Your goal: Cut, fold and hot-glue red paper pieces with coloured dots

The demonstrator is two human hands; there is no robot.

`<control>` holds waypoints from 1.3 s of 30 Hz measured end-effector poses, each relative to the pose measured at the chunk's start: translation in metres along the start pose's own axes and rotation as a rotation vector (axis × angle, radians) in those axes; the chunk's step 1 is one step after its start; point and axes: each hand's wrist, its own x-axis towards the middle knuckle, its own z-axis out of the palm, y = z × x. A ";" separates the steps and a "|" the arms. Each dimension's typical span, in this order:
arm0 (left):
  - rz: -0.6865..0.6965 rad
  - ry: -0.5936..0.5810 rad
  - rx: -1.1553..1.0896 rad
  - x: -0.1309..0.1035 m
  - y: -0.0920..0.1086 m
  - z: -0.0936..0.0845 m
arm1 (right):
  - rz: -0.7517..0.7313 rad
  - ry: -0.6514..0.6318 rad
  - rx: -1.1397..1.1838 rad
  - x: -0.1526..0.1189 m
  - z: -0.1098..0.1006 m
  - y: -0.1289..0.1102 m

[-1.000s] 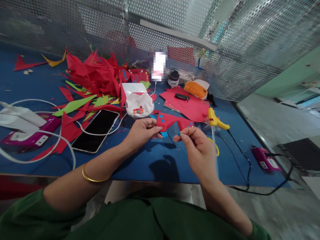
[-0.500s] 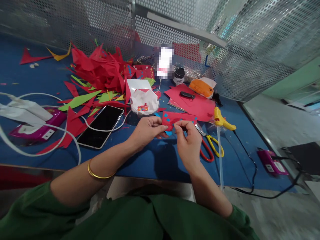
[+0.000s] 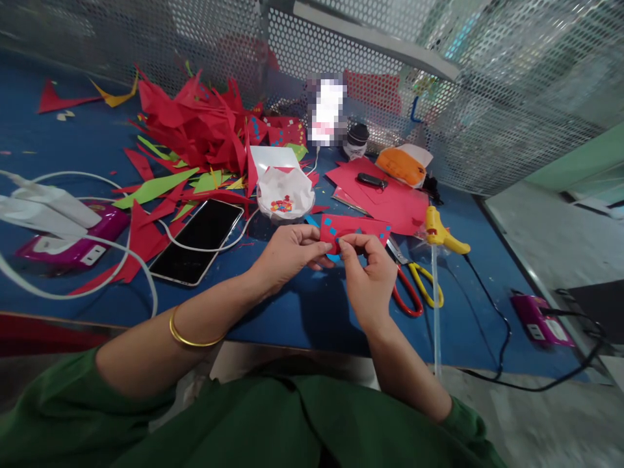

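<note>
Both hands meet over a red paper piece (image 3: 348,226) dotted with small blue squares. My left hand (image 3: 292,250) is closed, thumb and fingers pinching its near left edge. At its near edge, the thumb and forefinger of my right hand (image 3: 368,270) are pressed together, a tiny blue bit showing at the tips; my palm hides the rest. Some blue paper (image 3: 333,258) peeks out below the red piece. Just beyond my left hand stands a bowl (image 3: 285,195) lined with white paper, small coloured bits inside. Scissors (image 3: 414,279) with red and yellow handles lie right of my right hand.
A yellow glue gun (image 3: 444,234) with a long clear stick and black cord lies at the right. A phone (image 3: 197,244) and white cables (image 3: 146,260) are at left. Red paper scraps (image 3: 195,130) pile up behind. A perforated metal panel (image 3: 341,52) bounds the back.
The view has shifted slightly, so the table's things sit a little differently in the picture. Both hands keep their pinch on the red paper, with hardly any movement.
</note>
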 end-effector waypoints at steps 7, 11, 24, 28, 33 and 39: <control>-0.005 0.006 0.004 -0.001 0.002 0.000 | -0.050 0.004 -0.020 -0.001 0.000 0.002; 0.001 0.013 0.004 -0.001 0.002 0.001 | -0.054 -0.014 -0.007 -0.001 0.000 0.003; 0.016 0.018 -0.001 0.000 0.000 0.000 | -0.131 -0.020 -0.057 -0.001 -0.001 0.003; 0.027 0.033 0.012 0.001 -0.001 0.000 | -0.151 0.010 -0.074 -0.003 0.001 0.003; 0.037 0.043 0.037 0.000 0.001 0.001 | -0.090 0.098 0.018 -0.005 0.003 0.003; 0.034 0.063 0.041 -0.002 0.003 0.001 | 0.060 0.134 0.203 -0.011 0.000 0.003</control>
